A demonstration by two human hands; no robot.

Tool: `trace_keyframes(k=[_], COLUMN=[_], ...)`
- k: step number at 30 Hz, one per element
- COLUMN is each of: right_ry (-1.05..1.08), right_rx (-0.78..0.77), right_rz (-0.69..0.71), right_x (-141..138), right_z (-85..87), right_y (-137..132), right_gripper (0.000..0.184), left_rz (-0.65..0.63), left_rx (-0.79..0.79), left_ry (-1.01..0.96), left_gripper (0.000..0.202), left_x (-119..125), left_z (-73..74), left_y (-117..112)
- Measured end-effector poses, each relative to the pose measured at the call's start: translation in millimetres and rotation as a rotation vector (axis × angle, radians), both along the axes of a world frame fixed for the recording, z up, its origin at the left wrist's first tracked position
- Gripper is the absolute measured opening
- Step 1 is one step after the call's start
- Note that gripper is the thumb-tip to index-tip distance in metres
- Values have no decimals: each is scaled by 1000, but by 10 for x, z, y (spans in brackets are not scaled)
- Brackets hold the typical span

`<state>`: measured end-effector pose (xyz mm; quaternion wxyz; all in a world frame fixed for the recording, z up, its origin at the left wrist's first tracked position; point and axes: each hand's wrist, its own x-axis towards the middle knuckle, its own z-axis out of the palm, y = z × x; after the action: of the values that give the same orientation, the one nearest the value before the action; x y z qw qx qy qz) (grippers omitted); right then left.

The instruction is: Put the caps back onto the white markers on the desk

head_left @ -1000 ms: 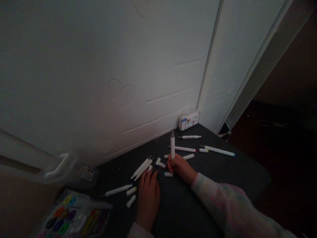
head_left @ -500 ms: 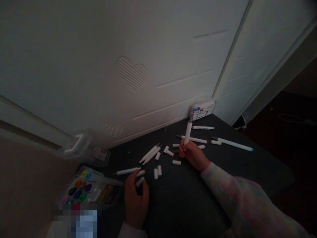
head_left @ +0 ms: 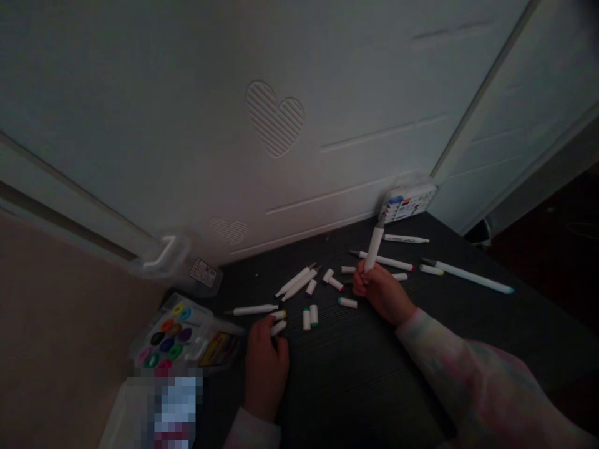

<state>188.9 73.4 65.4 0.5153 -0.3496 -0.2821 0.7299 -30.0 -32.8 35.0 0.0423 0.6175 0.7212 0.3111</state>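
Observation:
My right hand (head_left: 381, 293) is closed around a white marker (head_left: 374, 248), which stands nearly upright with its grey tip pointing up. My left hand (head_left: 266, 362) rests low on the dark table, thumb and forefinger closed about a white marker cap (head_left: 279, 328). Just beyond those fingers lie a yellow-ended cap (head_left: 279, 315) and an uncapped marker (head_left: 255, 310). Between the hands are two green-ended caps (head_left: 310, 317) side by side, a teal-ended cap (head_left: 347, 303) and a red-ended cap (head_left: 336, 284). A pair of uncapped markers (head_left: 299, 284) lies farther back.
Right of my right hand lie a long blue-ended marker (head_left: 472, 276) and a yellow-ended cap (head_left: 431, 270). A labelled box (head_left: 409, 202) leans against the white panel (head_left: 350, 162). At left stand a clear container (head_left: 206, 277) and an open case of coloured pots (head_left: 163, 337).
My left thumb and forefinger have drawn together on the white cap. My right hand keeps the marker upright. The whole view has shifted, moving things rightward and slightly up.

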Motion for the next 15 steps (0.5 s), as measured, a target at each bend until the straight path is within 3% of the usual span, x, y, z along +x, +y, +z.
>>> trace_keyframes(k=[15], right_ry=[-11], right_rx=[16], right_rz=[13], right_x=[-14], right_z=[-8], right_y=[-19], right_gripper=[11], left_rz=[-53], left_rx=[13], left_ry=[48], left_gripper=[25], left_x=[16], left_z=[30], left_y=[24])
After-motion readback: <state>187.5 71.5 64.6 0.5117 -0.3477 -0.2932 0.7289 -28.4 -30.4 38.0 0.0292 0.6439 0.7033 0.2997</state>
